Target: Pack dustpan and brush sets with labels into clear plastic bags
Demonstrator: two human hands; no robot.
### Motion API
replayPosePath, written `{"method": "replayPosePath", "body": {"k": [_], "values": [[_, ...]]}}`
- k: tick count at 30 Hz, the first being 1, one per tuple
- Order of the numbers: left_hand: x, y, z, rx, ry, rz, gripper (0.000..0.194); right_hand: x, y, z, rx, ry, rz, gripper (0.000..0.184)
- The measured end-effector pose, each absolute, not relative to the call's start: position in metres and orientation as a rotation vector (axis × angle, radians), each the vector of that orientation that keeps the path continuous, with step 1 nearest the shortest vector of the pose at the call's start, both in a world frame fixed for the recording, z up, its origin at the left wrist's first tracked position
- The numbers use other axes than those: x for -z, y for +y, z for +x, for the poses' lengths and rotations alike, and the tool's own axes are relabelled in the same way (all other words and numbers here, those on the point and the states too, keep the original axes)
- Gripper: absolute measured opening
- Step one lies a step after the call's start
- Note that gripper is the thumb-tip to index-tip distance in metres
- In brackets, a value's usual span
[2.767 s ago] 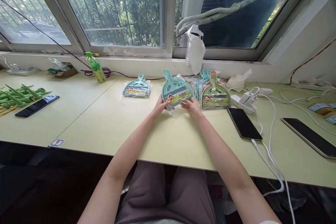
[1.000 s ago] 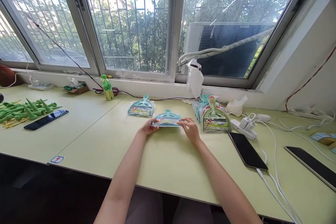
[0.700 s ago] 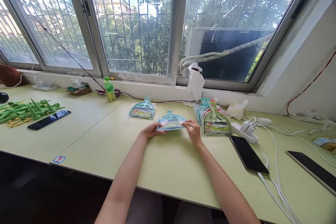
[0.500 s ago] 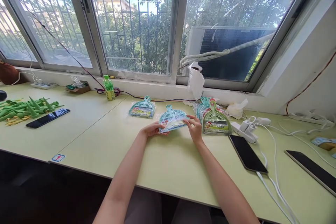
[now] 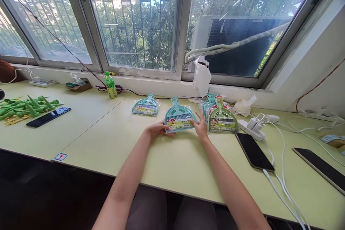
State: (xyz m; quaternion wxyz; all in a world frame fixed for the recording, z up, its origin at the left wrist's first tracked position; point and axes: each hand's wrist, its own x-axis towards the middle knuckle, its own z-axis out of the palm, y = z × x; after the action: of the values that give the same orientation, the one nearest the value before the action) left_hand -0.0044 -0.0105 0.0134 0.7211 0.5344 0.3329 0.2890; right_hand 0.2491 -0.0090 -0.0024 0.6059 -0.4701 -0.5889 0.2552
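A teal dustpan and brush set (image 5: 180, 116) in clear wrap is held raised over the table, its handle pointing up and its printed label facing me. My left hand (image 5: 159, 129) grips its lower left corner, thumb in front and fingers underneath. At its right edge is my right hand (image 5: 199, 126), thumb against the label's side and the other fingers stretched and spread. Just right of that hand stands a row of wrapped sets, a green dustpan set (image 5: 222, 118) in front and teal ones (image 5: 210, 101) behind. Another wrapped teal set (image 5: 146, 106) lies to the left.
A green-capped bottle (image 5: 110, 85) stands near the windowsill. Green cone-shaped pieces (image 5: 29, 107) and a dark phone (image 5: 48, 117) lie at left. On the right are a phone (image 5: 254, 151), a second phone (image 5: 320, 167), a power strip (image 5: 252, 130) and white cables (image 5: 283, 172).
The held set has turned from nearly flat to upright, its label now facing me. My right hand has let go of the wrap it pinched, and its fingers have spread.
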Motion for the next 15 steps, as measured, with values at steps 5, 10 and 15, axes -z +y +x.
{"method": "replayPosePath", "body": {"k": [5,10,15], "values": [[-0.012,-0.007,-0.001,-0.611,0.785,1.222,0.063,0.011,0.0,0.256,-1.198,-1.097,-1.039,0.063],[-0.016,-0.008,0.013,-0.895,0.817,1.238,0.06,0.012,0.001,0.253,-1.211,-0.904,-1.022,0.048],[-0.026,-0.023,0.028,-1.059,0.642,1.289,0.101,0.013,0.003,0.254,-1.114,-0.775,-1.065,0.034]]}}
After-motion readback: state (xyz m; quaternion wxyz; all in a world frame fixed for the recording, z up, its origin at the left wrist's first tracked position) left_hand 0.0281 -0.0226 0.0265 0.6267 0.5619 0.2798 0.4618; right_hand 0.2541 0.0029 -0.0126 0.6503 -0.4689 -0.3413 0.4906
